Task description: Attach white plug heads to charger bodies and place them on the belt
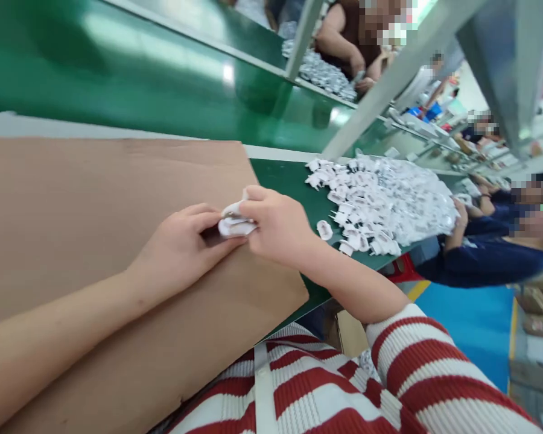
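Note:
Over the brown cardboard sheet (pixel 117 199), my two hands meet around a small white plastic part (pixel 235 225). My left hand (pixel 187 241) grips it from the left between thumb and fingers. From the right, my right hand (pixel 276 226) is closed on the same part, covering much of it. Its exact kind is hard to make out; it looks like a small moulded piece with an opening. A single similar white piece (pixel 324 230) lies on the green table just right of my right hand. Beyond it spreads a pile of white plastic parts (pixel 362 211).
Clear plastic bags (pixel 416 193) lie over the pile's far side, near a co-worker in a dark blue sleeve (pixel 493 259). A green conveyor surface (pixel 163 78) runs behind the cardboard. A slanted metal post (pixel 389 84) rises behind the pile. Another person works across the line.

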Available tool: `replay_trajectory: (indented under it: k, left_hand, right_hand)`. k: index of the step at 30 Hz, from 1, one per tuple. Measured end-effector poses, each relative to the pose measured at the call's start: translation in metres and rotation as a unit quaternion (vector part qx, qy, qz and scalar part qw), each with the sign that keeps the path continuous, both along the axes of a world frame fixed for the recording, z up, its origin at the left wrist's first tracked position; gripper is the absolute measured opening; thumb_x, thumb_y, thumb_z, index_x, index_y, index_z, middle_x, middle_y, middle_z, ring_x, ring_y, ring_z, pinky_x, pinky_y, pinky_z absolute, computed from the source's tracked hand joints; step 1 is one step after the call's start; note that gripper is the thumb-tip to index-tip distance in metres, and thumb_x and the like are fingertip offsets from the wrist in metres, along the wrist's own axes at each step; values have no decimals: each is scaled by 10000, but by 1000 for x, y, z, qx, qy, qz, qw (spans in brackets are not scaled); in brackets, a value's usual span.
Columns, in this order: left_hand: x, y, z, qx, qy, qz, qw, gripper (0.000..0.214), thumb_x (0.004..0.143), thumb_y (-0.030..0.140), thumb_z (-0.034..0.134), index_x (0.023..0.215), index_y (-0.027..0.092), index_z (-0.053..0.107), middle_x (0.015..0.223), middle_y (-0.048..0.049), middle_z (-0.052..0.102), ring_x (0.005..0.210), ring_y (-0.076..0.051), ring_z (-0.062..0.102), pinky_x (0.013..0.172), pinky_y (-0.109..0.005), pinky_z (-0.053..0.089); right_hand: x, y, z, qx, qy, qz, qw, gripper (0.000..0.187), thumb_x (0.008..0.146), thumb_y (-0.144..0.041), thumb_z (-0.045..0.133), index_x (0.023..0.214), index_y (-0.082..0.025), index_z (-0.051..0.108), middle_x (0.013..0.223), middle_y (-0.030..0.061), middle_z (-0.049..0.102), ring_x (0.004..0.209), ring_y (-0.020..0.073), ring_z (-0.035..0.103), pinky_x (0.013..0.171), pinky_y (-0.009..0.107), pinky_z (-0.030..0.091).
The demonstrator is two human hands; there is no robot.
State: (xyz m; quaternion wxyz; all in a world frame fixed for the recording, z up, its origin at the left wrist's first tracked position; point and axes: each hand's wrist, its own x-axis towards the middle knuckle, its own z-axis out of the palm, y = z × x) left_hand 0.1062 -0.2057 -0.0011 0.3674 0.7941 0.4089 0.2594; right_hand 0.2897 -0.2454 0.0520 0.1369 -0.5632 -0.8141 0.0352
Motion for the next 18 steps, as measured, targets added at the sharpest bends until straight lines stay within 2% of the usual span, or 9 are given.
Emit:
replay_trajectory:
  k: [5, 8, 11, 13, 15, 16, 18]
  left_hand:
    - [1, 1, 5, -22, 58, 17, 998, 306, 845, 534, 624, 880, 249, 726, 988, -6, 715, 895, -248, 662, 779, -344, 481]
    - [1, -2, 5, -40, 78, 44, 995, 356, 794, 589, 646, 944, 273, 715, 1033, -2, 735, 962, -296, 692, 794, -374, 519]
    - [1, -3, 4, -60, 88, 66, 992, 422, 738, 641, 685, 1019, 325, 688, 928, 23, 741, 866, -319, 708, 732, -402, 546]
    - [0, -2, 3, -25, 88, 57, 994, 367, 747, 651, 675, 954, 349, 682, 881, 30, 730, 833, -329, 707, 747, -431, 560]
    - [0, -2, 4, 14, 86, 41, 995, 318, 782, 660, 663, 899, 366, 692, 928, 32, 737, 881, -340, 712, 809, -457, 573]
    - [-1, -2, 4, 20, 87, 42, 995, 312, 792, 670, 669, 904, 381, 701, 953, 37, 742, 907, -343, 713, 826, -462, 578]
    - [-2, -3, 5, 17, 94, 49, 994, 327, 802, 695, 685, 925, 393, 711, 974, 40, 747, 928, -340, 712, 827, -454, 587]
  right_hand:
    - [-2, 2, -2, -34, -9, -45, 998, 211, 793, -117, 661, 905, -287, 717, 969, -31, 647, 682, 113, 564, 475, 297, 283]
    - [-5, -5, -8, -5, 45, -55, 997, 212, 809, -141, 643, 949, -283, 716, 976, -55, 656, 745, 110, 633, 479, 254, 328]
    - [-5, -16, -15, 22, 98, -64, 993, 327, 861, -140, 597, 1122, -307, 703, 1112, -60, 720, 827, 137, 703, 516, 252, 430]
    - [3, -28, -21, 38, 158, -53, 985, 428, 916, -202, 591, 1325, -318, 641, 1307, -25, 724, 983, 174, 749, 609, 260, 531]
    - [20, -46, -28, 67, 213, -48, 973, 505, 967, -337, 609, 1469, -310, 564, 1505, 32, 642, 1157, 226, 739, 794, 285, 606]
    - [33, -58, -33, 96, 228, -61, 967, 525, 981, -397, 614, 1495, -309, 554, 1576, 45, 587, 1208, 249, 724, 915, 305, 608]
    - [70, -86, -45, 155, 211, -152, 953, 550, 980, -407, 647, 1516, -354, 536, 1543, 64, 609, 1335, 286, 649, 1147, 376, 523]
